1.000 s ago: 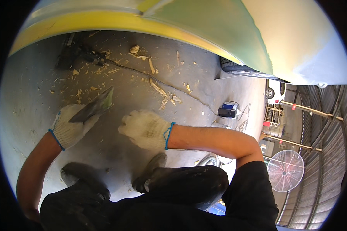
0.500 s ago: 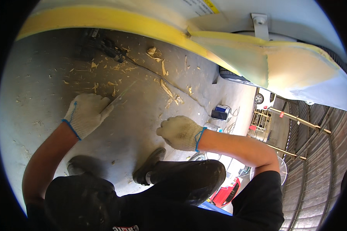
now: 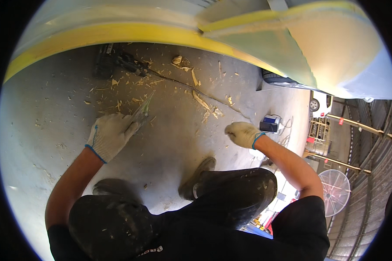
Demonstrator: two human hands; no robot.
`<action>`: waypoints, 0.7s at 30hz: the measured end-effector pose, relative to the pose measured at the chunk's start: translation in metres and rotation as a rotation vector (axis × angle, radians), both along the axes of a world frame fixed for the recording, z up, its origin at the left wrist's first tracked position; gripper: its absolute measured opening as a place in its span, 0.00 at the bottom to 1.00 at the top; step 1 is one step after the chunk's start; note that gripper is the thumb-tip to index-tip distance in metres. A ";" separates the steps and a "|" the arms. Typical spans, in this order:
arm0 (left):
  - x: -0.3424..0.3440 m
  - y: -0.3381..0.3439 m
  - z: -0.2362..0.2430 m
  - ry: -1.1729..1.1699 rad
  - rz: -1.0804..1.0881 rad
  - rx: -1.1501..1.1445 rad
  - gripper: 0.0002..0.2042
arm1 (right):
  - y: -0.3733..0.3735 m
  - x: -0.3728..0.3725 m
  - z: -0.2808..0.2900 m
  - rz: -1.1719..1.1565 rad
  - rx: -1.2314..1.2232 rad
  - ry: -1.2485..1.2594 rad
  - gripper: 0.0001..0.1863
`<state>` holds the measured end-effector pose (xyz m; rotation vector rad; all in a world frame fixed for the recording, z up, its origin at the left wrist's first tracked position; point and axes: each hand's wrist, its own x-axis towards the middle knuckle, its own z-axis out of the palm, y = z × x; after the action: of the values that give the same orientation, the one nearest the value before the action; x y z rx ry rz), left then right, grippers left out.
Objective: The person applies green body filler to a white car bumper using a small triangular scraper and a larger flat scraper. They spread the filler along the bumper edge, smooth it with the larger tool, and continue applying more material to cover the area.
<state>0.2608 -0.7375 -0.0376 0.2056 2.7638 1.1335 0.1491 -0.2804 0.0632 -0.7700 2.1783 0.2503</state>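
My left hand [image 3: 112,135], in a white knit glove with a blue cuff, is closed around a thin flat blade like a scraper [image 3: 142,109]. Its pale, greenish tip points up and away over the floor, and its handle is hidden in the glove. Farther right, my gloved right hand [image 3: 243,134] has its fingers curled in; whether anything is inside them is hidden. Above both hands stretches a vehicle body panel [image 3: 331,48] with peach and green patches. A yellow strip [image 3: 117,32] runs along its lower edge. Neither hand touches the panel.
A dark corded tool [image 3: 117,61] lies on the floor among yellowish scraps [image 3: 200,100]; its cord [image 3: 183,85] runs rightward. A blue-and-black box [image 3: 271,124] stands beyond my right hand. A tyre [image 3: 275,79] shows under the panel, and a large fan [image 3: 334,192] stands at right.
My right hand has moved right, farther from the left. My left hand has shifted slightly right, and its blade shows more clearly. The whole view has shifted, with the panel lower.
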 end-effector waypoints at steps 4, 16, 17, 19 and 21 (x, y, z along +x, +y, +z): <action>0.004 0.031 0.021 -0.123 0.016 0.032 0.11 | 0.083 0.010 -0.043 -0.028 0.088 0.057 0.13; -0.085 0.172 0.109 0.042 -0.406 -0.084 0.12 | 0.217 0.066 -0.176 -0.612 -0.489 0.300 0.15; -0.087 0.193 0.109 -0.075 -0.389 -0.054 0.12 | 0.237 0.077 -0.183 -0.675 -0.530 0.364 0.15; -0.099 0.232 0.121 -0.198 -0.368 -0.054 0.12 | 0.278 0.105 -0.159 -0.914 -0.627 0.565 0.13; -0.111 0.279 0.112 -0.170 -0.433 -0.026 0.12 | 0.362 0.152 -0.163 -1.203 -0.566 1.026 0.12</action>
<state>0.1496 -0.4582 0.0741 0.6360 2.4184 0.9499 0.3013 0.0814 -0.0995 0.6991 3.2784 -0.7776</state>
